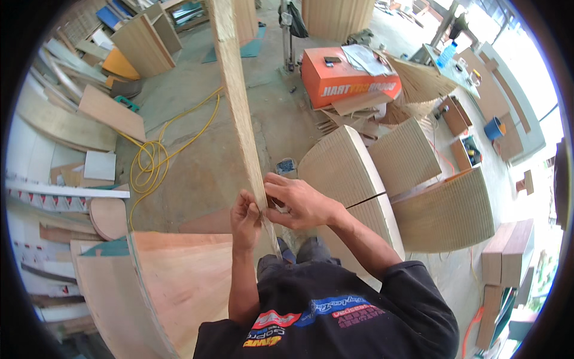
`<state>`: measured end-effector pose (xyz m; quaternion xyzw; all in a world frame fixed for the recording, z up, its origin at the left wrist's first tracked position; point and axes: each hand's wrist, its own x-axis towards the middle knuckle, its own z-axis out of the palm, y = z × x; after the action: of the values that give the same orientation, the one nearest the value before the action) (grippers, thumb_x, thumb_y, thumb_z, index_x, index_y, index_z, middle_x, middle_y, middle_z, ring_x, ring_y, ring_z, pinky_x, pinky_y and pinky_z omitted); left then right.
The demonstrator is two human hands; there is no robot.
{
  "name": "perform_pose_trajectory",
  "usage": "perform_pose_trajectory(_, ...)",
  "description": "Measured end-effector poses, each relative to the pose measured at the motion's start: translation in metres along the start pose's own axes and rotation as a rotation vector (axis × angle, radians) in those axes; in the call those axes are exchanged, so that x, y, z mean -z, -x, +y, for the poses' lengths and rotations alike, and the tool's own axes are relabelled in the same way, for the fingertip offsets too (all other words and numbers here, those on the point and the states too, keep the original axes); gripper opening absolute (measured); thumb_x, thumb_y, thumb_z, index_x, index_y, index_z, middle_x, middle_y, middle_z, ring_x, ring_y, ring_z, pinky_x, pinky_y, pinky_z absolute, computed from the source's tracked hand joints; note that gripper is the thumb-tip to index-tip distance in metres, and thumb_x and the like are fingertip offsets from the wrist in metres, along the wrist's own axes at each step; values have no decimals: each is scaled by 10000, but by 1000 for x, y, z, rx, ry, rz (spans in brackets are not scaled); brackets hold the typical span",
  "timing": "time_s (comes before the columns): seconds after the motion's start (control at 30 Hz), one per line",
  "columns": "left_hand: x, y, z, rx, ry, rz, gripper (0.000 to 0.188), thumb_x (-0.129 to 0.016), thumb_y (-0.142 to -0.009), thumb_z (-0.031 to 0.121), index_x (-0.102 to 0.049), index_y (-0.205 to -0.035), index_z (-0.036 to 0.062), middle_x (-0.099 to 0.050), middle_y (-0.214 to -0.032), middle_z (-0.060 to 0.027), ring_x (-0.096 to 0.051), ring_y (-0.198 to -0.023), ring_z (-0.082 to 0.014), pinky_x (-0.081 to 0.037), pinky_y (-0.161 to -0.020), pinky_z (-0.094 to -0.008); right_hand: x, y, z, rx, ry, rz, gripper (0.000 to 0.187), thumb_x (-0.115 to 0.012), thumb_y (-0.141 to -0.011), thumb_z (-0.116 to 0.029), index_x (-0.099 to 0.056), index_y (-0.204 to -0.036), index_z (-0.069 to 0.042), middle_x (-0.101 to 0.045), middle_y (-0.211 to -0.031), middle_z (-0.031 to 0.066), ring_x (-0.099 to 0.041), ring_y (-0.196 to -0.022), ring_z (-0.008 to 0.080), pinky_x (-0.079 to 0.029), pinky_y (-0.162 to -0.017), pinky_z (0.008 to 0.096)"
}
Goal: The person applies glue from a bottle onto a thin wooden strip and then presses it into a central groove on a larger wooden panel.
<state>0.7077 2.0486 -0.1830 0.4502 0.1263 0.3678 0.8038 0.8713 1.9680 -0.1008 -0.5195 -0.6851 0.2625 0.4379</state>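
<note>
A long, narrow wooden strip with a rough pale face runs from the top of the view down to my body. Pinched fingers of my left hand press against its left edge near the lower end. On the opposite edge, my right hand has its fingers curled in close to the wood. Something small and brown shows in shadow under those fingers, too hidden to name. Both hands are almost level, with the strip between them.
Curved ribbed wooden panels stand close on my right. At lower left is a large wooden panel. A yellow cord lies coiled on the floor. Farther off, an orange box carries papers and a phone.
</note>
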Motion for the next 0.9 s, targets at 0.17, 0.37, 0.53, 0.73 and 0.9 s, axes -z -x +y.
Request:
perform_pose_trajectory(0.17,70,-77,19,101,-128,-123,506,-540,-993,489,-576,-1128,3,-614,-925,-52,-586,-754,-127,-494,-664,-281,6,-81,34,-19,44,80,186,-633,-835,-159,-538,-870,-3,-509,-878,153,-570,-750,376,-461,-648,461)
perform_pose_trajectory(0.37,111,-176,35,94,-170,-38,516,-491,-1014,518,-579,-1074,13,-575,-872,-35,-508,-672,-102,-393,-563,-262,19,-179,104,26,-83,110,202,-625,-826,-166,-527,-874,4,-512,-892,168,-562,-770,391,-463,-661,457)
perform_pose_trajectory(0.53,141,-295,38,111,-267,-90,480,-464,-1030,506,-566,-969,40,-523,-758,-10,-464,-603,-88,-340,-524,-252,57,-265,192,53,-228,96,196,-624,-844,-140,-536,-913,21,-520,-920,159,-594,-804,351,-487,-680,430)
perform_pose_trajectory(0.73,164,-433,52,83,-275,-119,452,-502,-1027,470,-569,-964,27,-529,-731,-11,-464,-568,-92,-355,-503,-254,125,-358,234,33,-124,173,194,-632,-871,-130,-553,-960,24,-532,-936,156,-616,-836,346,-498,-725,432)
perform_pose_trajectory(0.9,151,-524,43,152,-233,-169,445,-517,-1023,460,-573,-1012,19,-546,-745,-23,-486,-575,-101,-378,-514,-252,180,-396,270,-6,-59,220,222,-636,-850,-181,-549,-893,18,-556,-893,179,-576,-869,398,-458,-755,465)
